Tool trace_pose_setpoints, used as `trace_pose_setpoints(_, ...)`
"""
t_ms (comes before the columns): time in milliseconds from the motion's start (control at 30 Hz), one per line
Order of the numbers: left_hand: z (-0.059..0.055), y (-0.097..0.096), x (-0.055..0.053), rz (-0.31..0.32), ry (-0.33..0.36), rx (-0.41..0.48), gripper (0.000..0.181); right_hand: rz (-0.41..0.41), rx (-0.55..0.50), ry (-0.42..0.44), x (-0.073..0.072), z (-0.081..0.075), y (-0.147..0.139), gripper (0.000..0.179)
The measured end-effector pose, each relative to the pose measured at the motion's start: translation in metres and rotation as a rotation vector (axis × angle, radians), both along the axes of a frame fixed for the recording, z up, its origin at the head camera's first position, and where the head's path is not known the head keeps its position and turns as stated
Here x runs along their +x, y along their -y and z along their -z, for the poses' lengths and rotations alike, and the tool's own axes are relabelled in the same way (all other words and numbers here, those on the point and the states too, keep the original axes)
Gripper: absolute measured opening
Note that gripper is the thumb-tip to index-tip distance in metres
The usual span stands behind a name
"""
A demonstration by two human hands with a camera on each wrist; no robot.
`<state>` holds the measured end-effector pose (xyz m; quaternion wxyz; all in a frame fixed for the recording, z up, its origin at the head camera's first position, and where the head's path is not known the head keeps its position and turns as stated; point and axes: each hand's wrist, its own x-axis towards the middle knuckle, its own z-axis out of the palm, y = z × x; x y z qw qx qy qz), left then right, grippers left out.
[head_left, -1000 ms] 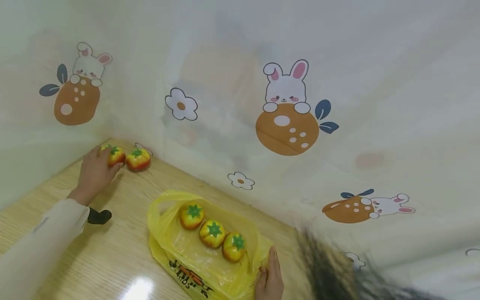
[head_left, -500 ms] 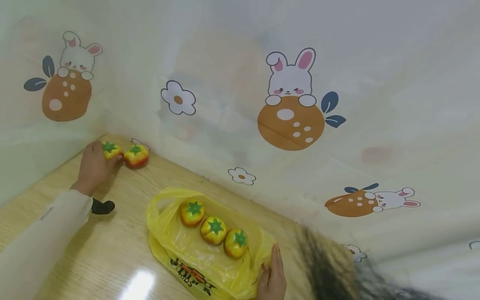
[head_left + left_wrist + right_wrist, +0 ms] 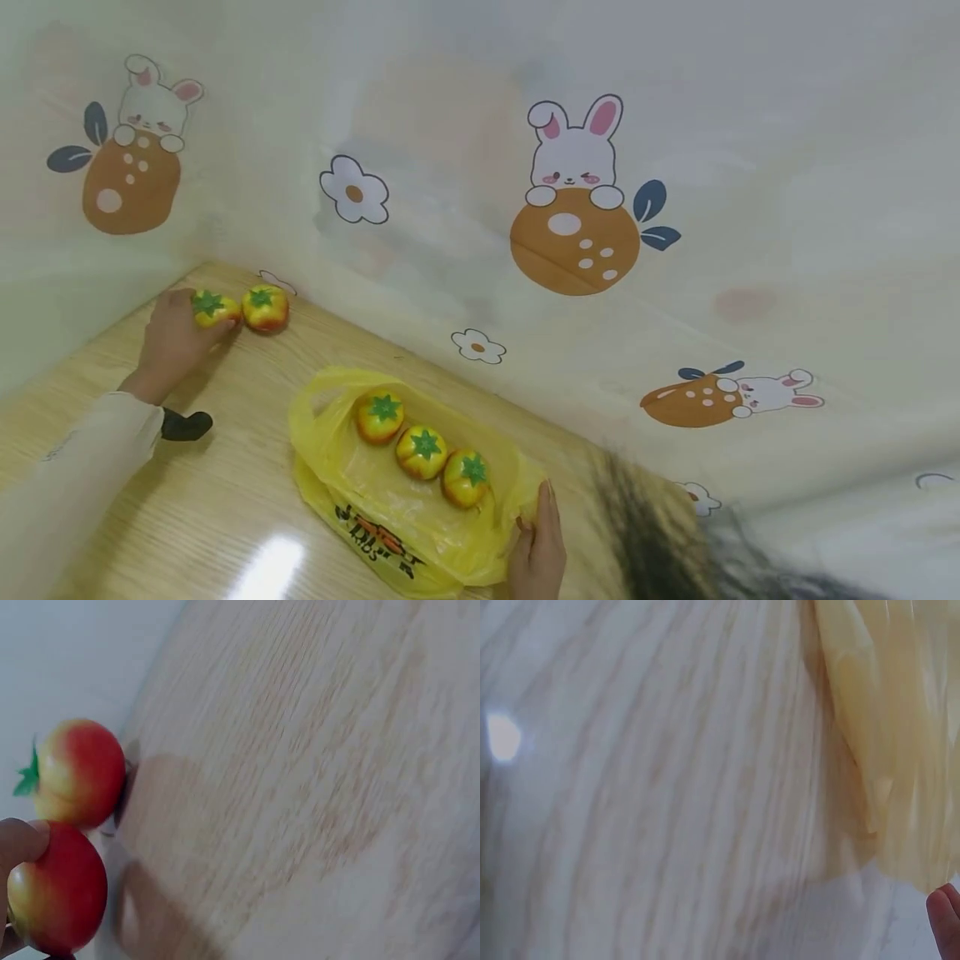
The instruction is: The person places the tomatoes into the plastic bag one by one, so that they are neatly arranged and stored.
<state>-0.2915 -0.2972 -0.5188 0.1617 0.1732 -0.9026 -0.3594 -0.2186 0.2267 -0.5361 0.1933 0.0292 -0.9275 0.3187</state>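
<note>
My left hand (image 3: pixel 174 335) grips a red-and-yellow toy tomato (image 3: pixel 216 310) with a green star-shaped leaf, at the table's far left corner. In the left wrist view the thumb presses on the side of this tomato (image 3: pixel 64 889), whose shadow falls on the wood. Right beside it sits a second toy tomato (image 3: pixel 266 310). A yellow plastic bag (image 3: pixel 337 492) lies spread open in the middle, with three more toy tomatoes (image 3: pixel 422 452) in a slanting row inside. At its right edge my right hand (image 3: pixel 540 546) holds the plastic between thumb and fingers.
The light wood tabletop (image 3: pixel 240 467) meets pale fabric walls (image 3: pixel 420 275) printed with rabbits and flowers on the left and far sides. A black strap end (image 3: pixel 187 425) sticks out at the left cuff. Dark blurred hair (image 3: pixel 652 533) covers the lower right.
The whole head view has shifted slightly. My left hand has closed round its tomato, which now leans a little. The right hand keeps its hold on the bag.
</note>
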Motion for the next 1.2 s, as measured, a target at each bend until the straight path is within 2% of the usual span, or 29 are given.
trace_pose_setpoints(167,-0.011,-0.006,0.009,0.016,-0.059,-0.012,0.078,-0.048,-0.048,0.0,0.001,-0.007,0.0,0.061)
trace_pose_setpoints(300,-0.022,-0.013,0.016,0.042,-0.08,-0.036,0.075,-0.063,-0.084,0.0,0.003,-0.013,0.003,0.062)
trace_pose_setpoints(533,-0.033,-0.022,0.027,0.067,-0.117,-0.074,0.071,-0.056,-0.032,-0.04,0.004,-0.02,0.007,0.062)
trace_pose_setpoints(767,-0.048,-0.027,0.04,0.089,-0.173,-0.1,0.069,-0.06,-0.076,0.001,0.007,-0.023,0.007,0.061)
trace_pose_setpoints(967,-0.061,-0.035,0.047,0.104,-0.207,-0.1,0.069,-0.08,-0.133,0.032,0.009,-0.024,0.007,0.062)
trace_pose_setpoints(1200,-0.083,-0.055,0.052,0.148,-0.31,-0.137,0.061,-0.081,-0.145,0.044,0.011,-0.026,0.006,0.061)
